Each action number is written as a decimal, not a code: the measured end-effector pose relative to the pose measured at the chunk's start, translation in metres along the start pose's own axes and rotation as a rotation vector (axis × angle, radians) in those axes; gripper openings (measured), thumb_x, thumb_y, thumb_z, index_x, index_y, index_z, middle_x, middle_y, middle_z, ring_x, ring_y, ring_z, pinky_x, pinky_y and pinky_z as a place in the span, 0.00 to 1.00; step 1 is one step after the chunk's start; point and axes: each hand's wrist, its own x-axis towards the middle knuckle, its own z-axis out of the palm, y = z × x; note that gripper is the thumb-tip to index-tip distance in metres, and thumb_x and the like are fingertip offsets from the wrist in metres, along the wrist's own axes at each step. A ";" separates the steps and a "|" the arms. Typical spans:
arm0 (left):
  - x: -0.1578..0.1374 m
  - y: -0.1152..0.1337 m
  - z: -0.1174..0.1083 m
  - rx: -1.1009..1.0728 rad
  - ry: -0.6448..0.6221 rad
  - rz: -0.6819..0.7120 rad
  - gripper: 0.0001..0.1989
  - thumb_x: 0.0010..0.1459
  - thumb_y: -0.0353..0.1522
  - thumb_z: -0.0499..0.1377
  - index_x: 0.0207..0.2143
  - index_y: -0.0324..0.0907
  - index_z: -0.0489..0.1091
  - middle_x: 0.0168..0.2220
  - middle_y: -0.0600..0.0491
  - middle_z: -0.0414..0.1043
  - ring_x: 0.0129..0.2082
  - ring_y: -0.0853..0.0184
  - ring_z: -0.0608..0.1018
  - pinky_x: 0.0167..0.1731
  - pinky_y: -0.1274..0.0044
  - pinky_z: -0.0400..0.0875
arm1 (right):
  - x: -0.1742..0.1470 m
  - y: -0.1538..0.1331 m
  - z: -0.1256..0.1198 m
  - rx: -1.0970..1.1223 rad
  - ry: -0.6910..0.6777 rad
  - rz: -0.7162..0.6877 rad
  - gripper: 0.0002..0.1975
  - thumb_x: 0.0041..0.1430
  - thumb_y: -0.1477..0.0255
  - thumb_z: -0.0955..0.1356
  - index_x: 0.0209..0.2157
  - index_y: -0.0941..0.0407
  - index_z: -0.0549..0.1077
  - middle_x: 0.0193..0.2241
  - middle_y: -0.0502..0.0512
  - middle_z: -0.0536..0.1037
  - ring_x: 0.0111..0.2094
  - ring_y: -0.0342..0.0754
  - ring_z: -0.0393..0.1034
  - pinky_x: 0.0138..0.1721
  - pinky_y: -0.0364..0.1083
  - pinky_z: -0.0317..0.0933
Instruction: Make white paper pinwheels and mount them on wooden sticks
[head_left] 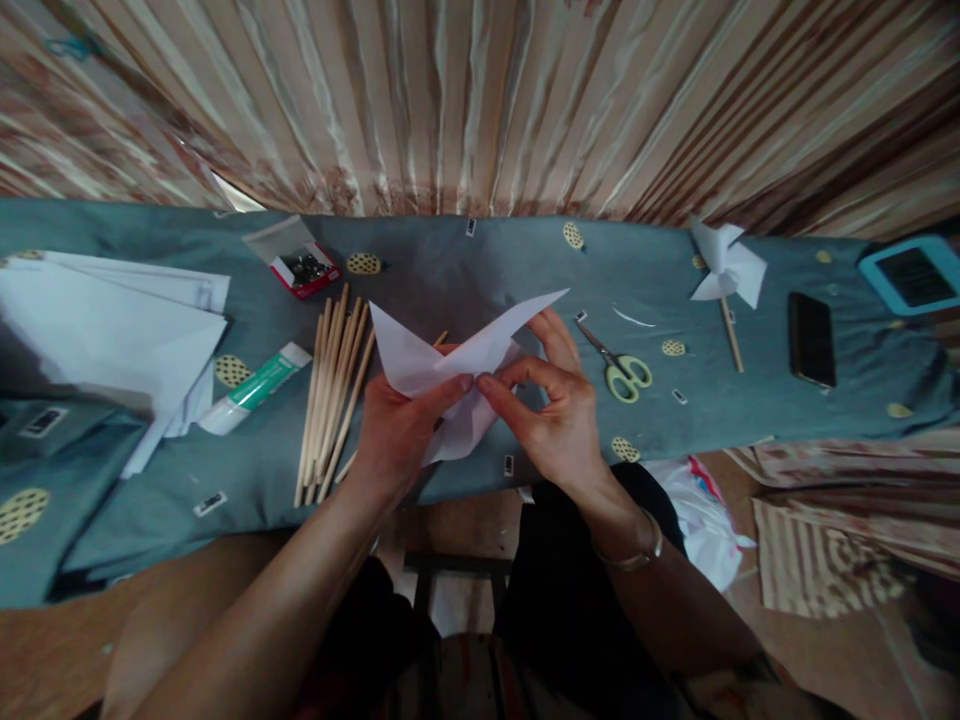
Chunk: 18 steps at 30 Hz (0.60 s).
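A white paper pinwheel (480,345) with folded blades is held up in front of me over the cloth-covered table. My left hand (401,425) grips it from the left, the thumb pressed near its centre. My right hand (551,400) pinches the paper at the centre with thumb and index finger, its other fingers behind the right blade. Whether a small pin sits between the fingertips is hidden. Left of my left hand lies a bunch of thin wooden sticks (330,385). Scissors with green handles (628,378) rest to the right of my right hand.
An open red-and-white box of metal pins (306,270), a glue tube (259,385) and white paper sheets (112,340) lie on the left. A pinwheel on a stick (726,270), a dark phone (811,340) and a blue-framed device (915,275) lie right. A curtain (480,110) hangs behind.
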 end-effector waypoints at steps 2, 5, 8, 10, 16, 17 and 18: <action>0.000 0.000 0.000 -0.013 -0.005 0.004 0.15 0.37 0.29 0.73 0.33 0.41 0.79 0.31 0.53 0.81 0.29 0.67 0.80 0.33 0.76 0.74 | 0.000 0.000 0.000 -0.001 -0.006 -0.001 0.09 0.57 0.69 0.72 0.24 0.53 0.74 0.61 0.48 0.69 0.69 0.56 0.51 0.68 0.64 0.47; 0.000 -0.001 -0.002 -0.029 -0.019 -0.003 0.16 0.36 0.28 0.73 0.32 0.42 0.80 0.30 0.53 0.81 0.28 0.68 0.79 0.31 0.78 0.74 | 0.001 0.001 0.000 -0.015 -0.003 -0.003 0.09 0.57 0.70 0.72 0.23 0.52 0.74 0.60 0.48 0.70 0.68 0.56 0.52 0.68 0.63 0.47; 0.000 -0.001 -0.003 -0.024 -0.025 -0.005 0.16 0.36 0.28 0.73 0.32 0.42 0.80 0.29 0.54 0.80 0.27 0.69 0.78 0.31 0.79 0.73 | 0.001 0.001 0.000 -0.018 0.004 -0.004 0.09 0.57 0.71 0.71 0.23 0.52 0.74 0.60 0.47 0.70 0.68 0.56 0.53 0.67 0.64 0.47; 0.001 -0.001 -0.003 -0.005 -0.020 0.014 0.15 0.37 0.29 0.73 0.32 0.41 0.80 0.30 0.54 0.80 0.28 0.69 0.79 0.32 0.79 0.73 | 0.000 0.001 0.001 -0.011 0.007 -0.007 0.09 0.57 0.71 0.71 0.23 0.53 0.74 0.60 0.48 0.70 0.68 0.57 0.52 0.68 0.64 0.46; 0.003 -0.003 -0.001 0.021 0.004 0.033 0.13 0.38 0.30 0.73 0.30 0.39 0.79 0.29 0.53 0.80 0.28 0.67 0.79 0.33 0.76 0.74 | -0.001 -0.003 0.001 -0.030 -0.002 -0.023 0.09 0.57 0.69 0.72 0.24 0.53 0.74 0.59 0.49 0.71 0.68 0.57 0.54 0.67 0.64 0.47; 0.003 -0.002 -0.001 0.017 0.013 0.030 0.12 0.37 0.30 0.73 0.28 0.39 0.78 0.29 0.53 0.80 0.27 0.67 0.79 0.33 0.76 0.74 | 0.000 -0.002 -0.002 -0.029 0.010 -0.029 0.08 0.57 0.68 0.72 0.25 0.52 0.75 0.59 0.49 0.71 0.67 0.57 0.54 0.67 0.63 0.48; 0.004 -0.001 -0.001 0.012 0.024 0.028 0.12 0.37 0.30 0.73 0.27 0.40 0.78 0.28 0.53 0.80 0.27 0.67 0.79 0.32 0.76 0.74 | 0.002 0.001 -0.006 -0.026 0.032 -0.032 0.07 0.58 0.68 0.72 0.27 0.52 0.75 0.58 0.49 0.72 0.67 0.57 0.55 0.67 0.63 0.49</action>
